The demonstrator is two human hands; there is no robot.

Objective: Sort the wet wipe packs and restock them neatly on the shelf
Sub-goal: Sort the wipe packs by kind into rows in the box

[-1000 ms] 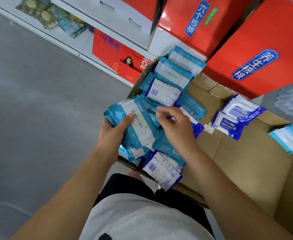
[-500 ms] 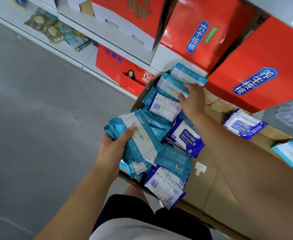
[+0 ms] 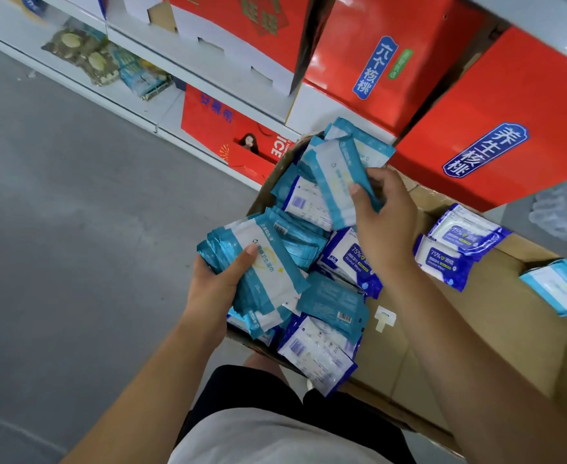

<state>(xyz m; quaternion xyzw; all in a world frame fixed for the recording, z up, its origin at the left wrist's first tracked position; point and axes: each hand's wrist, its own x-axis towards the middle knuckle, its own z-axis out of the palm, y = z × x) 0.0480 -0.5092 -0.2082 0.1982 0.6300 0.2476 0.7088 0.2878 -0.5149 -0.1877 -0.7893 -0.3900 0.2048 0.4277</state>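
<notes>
My left hand [image 3: 213, 291] grips a stack of teal packs [image 3: 268, 272], thumb on top, fingers hidden beneath. My right hand [image 3: 387, 217] pinches a single pack [image 3: 337, 177] above the cardboard box [image 3: 476, 323], fingertips tucked behind it. Under that palm lie blue packs [image 3: 342, 259], half covered

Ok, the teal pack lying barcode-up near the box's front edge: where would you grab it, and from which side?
Probably its right edge, pinched from above on the right. The teal pack lies flat atop the pile and that edge borders bare box floor, leaving finger room. Both hands are full: left hand grips a stack, right hand a second pack.
</notes>
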